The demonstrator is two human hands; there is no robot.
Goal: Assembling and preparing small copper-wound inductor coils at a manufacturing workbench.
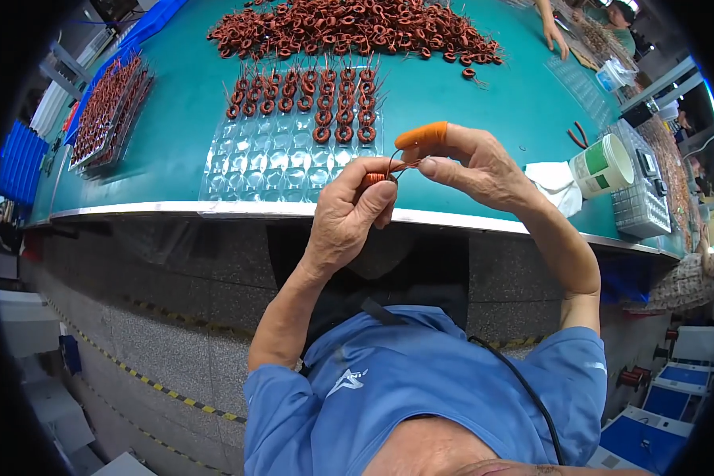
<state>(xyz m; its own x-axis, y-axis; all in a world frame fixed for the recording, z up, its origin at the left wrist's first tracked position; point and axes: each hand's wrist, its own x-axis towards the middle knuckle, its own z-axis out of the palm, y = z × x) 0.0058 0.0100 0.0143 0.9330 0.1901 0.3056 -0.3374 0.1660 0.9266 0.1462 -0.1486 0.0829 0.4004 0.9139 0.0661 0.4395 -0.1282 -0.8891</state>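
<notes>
Over the bench's near edge, my left hand (349,202) pinches a ring-shaped copper wire coil (377,179) between thumb and fingers. The coil's thin wire leads (408,166) stretch toward my right hand (484,165). Thumb and index finger of that hand close on the lead ends. An orange finger cot (422,136) covers its index finger. Just beyond my left hand lies a clear plastic tray (254,178) with round pockets. Reddish-brown coils (343,115) stand in its far rows, reaching closer to me on the right side; the nearer pockets hold none.
A large heap of coils (357,28) covers the far bench. Filled trays (107,119) are stacked at left. On the right are pliers (578,136), a white cloth (554,187), a tipped white-and-green tub (601,166) and clear trays (641,198). Another person's hand (555,38) rests at far right.
</notes>
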